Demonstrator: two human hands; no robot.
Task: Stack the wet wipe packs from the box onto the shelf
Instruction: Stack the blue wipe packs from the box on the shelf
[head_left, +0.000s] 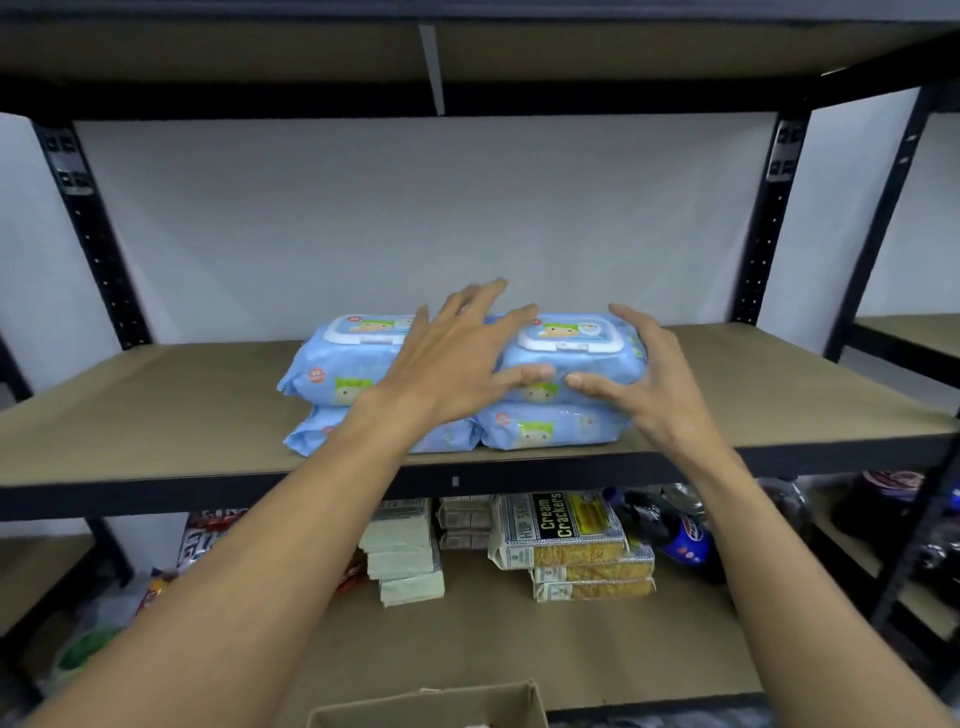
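Packs: 4 light blue soft plastic wet wipe packs (337, 366) are laid in 2 stacks of 2, side by side and touching
Place: both stacks are carried by the brown board shelf (156, 410) in its black metal frame, near the front edge
Left: the left hand (447, 369) is spread with straight fingers over the seam between the stacks, thumb laid on the front of the top right pack (571, 358)
Right: the right hand (660, 384) is held wide at that pack's right end, thumb touching its front
Hands: kept apart, nothing clamped
Below: stacked cream cracker packs (561, 525) are seen on the lower shelf
Bottom edge: a brown cardboard box (431, 706) is partly seen
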